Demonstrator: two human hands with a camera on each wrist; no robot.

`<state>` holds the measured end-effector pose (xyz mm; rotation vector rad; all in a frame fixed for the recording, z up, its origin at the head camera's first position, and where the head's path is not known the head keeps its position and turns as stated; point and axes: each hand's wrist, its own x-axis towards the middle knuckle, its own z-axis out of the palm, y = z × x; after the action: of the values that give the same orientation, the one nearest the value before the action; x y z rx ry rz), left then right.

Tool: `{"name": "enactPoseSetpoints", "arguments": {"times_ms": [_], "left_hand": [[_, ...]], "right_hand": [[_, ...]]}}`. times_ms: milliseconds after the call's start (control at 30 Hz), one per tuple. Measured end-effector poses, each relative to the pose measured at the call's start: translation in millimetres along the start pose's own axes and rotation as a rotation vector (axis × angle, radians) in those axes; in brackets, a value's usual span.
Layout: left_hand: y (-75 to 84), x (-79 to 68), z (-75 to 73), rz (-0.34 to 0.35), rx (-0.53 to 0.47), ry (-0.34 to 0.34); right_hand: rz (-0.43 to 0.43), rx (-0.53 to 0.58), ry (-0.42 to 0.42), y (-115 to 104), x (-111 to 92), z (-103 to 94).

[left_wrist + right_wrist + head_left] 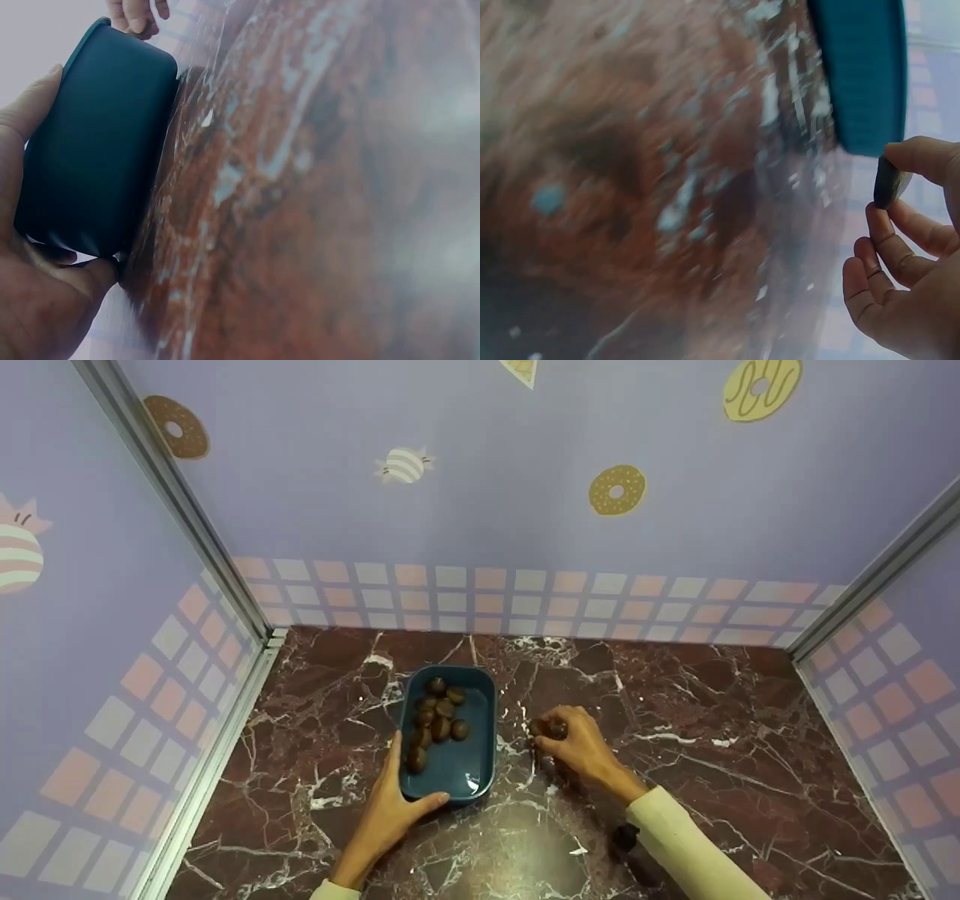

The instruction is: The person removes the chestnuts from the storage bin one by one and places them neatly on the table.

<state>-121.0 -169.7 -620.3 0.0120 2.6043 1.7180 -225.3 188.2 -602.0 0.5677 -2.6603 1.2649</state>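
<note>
A dark teal rectangular dish stands on the marble-patterned table, with several brown chestnuts gathered mostly along its left side. My left hand grips the dish at its near left corner, the thumb on the near rim and the fingers along the left wall. To the right of the dish, my right hand is low over the table. Between its thumb and fingertips it pinches a chestnut, seen dark and partly edge-on in the right wrist view.
The dark red, white-veined tabletop is bounded by a purple back wall and side walls with pink and white squares. A metal rail runs along the left edge. A small black object shows beside the right sleeve.
</note>
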Motion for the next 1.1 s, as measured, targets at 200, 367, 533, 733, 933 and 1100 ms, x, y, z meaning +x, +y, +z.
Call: {"name": "enactPoseSetpoints", "arguments": {"times_ms": [200,367,533,733,933,1100], "left_hand": [[0.5,0.7,0.5,0.003,0.001,-0.003],[-0.2,0.8,0.9,0.008,0.009,0.006],[-0.3,0.8,1.4,0.012,0.007,0.011],[0.2,1.0,1.7,0.023,-0.001,0.018],[0.4,0.4,1.3,0.015,-0.012,0.008],[0.5,0.0,0.8,0.006,-0.036,-0.003]], "right_hand": [[-0.093,-0.015,0.065,31.8,-4.4,1.7],[0.010,-0.030,0.037,32.2,-8.5,-2.6],[0.000,-0.037,0.068,53.1,-7.5,1.8],[-0.073,-0.039,0.119,71.5,-6.4,6.2],[-0.089,-0.062,0.118,72.2,-6.6,5.8],[-0.079,-0.087,0.111,75.7,-7.5,7.2]]}}
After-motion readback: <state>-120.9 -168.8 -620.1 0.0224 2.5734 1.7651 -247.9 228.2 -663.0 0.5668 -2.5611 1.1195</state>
